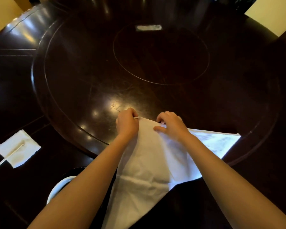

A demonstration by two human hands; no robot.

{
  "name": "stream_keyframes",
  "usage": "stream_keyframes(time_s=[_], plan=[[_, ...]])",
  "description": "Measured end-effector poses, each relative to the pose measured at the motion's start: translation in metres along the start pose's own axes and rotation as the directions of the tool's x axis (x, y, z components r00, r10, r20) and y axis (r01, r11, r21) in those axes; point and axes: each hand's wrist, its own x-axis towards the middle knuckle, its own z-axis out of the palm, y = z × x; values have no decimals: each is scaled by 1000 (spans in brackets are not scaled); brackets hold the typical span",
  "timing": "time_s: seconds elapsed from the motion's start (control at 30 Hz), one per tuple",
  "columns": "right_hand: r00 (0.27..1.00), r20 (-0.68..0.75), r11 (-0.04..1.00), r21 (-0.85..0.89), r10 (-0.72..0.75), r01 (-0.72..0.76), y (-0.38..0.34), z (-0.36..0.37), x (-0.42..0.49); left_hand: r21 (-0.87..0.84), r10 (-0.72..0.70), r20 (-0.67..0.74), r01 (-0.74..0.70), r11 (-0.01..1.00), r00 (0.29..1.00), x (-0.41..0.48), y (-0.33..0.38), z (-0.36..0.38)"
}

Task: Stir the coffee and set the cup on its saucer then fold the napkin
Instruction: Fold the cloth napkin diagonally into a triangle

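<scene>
A large white cloth napkin (149, 166) lies across the near rim of the dark round table, part of it folded over into a slanted shape. My left hand (127, 124) pinches its far corner. My right hand (171, 125) presses and grips the fold just to the right of that corner. A white cup (59, 187) on a dark saucer (76, 170) sits under my left forearm, mostly hidden. Its contents cannot be seen.
A small white paper napkin (18, 148) with a pale stir stick (8, 156) across it lies at the left on the lower dark surface. The round tabletop (89, 76) has an inlaid centre ring (160, 53). Chair backs stand at the far side.
</scene>
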Motion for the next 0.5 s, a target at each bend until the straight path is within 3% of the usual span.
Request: stream_keyframes(time_s=[0.13, 0.3, 0.5], plan=[[989, 72, 991, -29, 130, -129, 40, -20, -27, -197, 87, 78, -70, 978, 993, -20, 15, -1], [964, 218, 946, 251, 152, -206, 82, -45, -77, -395, 177, 74, -135, 909, 981, -47, 38, 1], [892, 394, 970, 9, 220, -243, 111, -62, -142, -511, 284, 70, -210, 834, 956, -76, 70, 10]])
